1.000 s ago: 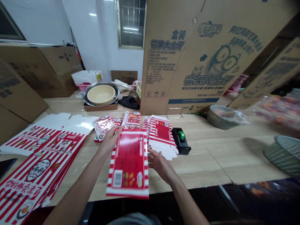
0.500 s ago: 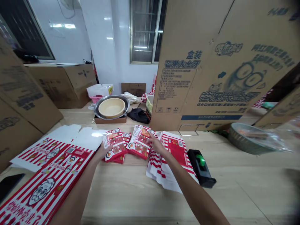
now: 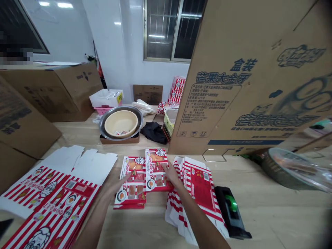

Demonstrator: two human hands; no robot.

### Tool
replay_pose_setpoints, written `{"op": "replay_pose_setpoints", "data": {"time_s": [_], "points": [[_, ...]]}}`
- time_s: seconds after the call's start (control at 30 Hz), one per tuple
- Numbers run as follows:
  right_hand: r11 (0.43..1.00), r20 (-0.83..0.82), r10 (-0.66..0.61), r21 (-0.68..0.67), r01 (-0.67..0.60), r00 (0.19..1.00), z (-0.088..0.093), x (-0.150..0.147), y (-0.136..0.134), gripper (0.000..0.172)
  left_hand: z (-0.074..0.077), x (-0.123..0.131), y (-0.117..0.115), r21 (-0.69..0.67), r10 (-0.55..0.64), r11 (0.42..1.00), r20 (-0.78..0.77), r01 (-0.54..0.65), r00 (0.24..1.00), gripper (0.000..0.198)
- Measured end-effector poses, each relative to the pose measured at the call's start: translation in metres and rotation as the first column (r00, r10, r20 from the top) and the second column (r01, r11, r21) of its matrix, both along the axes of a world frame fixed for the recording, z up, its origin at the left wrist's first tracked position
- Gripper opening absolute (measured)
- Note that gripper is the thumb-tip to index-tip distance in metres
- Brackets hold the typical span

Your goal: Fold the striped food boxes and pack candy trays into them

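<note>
Two small stacks of red-and-white snack packets lie side by side on the table. My left hand (image 3: pixel 117 186) is closed around the outer edge of the left packets (image 3: pixel 133 180), its thumb on top. The right packets (image 3: pixel 157 169) are gripped at their right edge by my right hand (image 3: pixel 170 173), also thumb on top. The fingers beneath are hidden. By my right forearm lies a fanned pile of flat red-striped cartons (image 3: pixel 201 186). More flat striped cartons (image 3: pixel 55 204) are piled beside my left forearm.
A black tape dispenser (image 3: pixel 230 211) with green tape stands right of the cartons. Behind the packets are a cream bowl (image 3: pixel 121 122) inside a metal basin (image 3: pixel 102 124) and a black cloth (image 3: pixel 154 132). A large cardboard box (image 3: pixel 220 103) rises at back right; a green basket (image 3: pixel 278 169) sits far right.
The view has shifted. The two packet stacks now lie straighter and closer together, the left one nearer to me. Both hands stay on the packets.
</note>
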State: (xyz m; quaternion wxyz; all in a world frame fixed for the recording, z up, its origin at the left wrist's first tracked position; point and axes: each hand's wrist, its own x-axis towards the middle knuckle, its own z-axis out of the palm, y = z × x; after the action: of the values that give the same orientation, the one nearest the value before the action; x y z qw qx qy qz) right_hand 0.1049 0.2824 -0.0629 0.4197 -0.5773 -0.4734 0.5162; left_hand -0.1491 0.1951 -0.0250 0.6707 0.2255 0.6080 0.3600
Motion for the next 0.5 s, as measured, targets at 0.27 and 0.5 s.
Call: {"op": "replay_pose_setpoints", "data": {"time_s": [0.27,0.5], "points": [[0.992,-0.171,-0.058,-0.125,0.036,0.984,0.022,-0.005,-0.026,0.049,0.089,-0.029,0.004,0.009,0.208,0.978,0.086,-0.209,0.974,0.044],[0.944,-0.437,-0.067,-0.318,-0.085,0.897,0.031,-0.006,-0.031,0.073,0.046,0.074,0.054,0.009,0.037,0.999,0.244,-0.04,0.969,0.052]]}}
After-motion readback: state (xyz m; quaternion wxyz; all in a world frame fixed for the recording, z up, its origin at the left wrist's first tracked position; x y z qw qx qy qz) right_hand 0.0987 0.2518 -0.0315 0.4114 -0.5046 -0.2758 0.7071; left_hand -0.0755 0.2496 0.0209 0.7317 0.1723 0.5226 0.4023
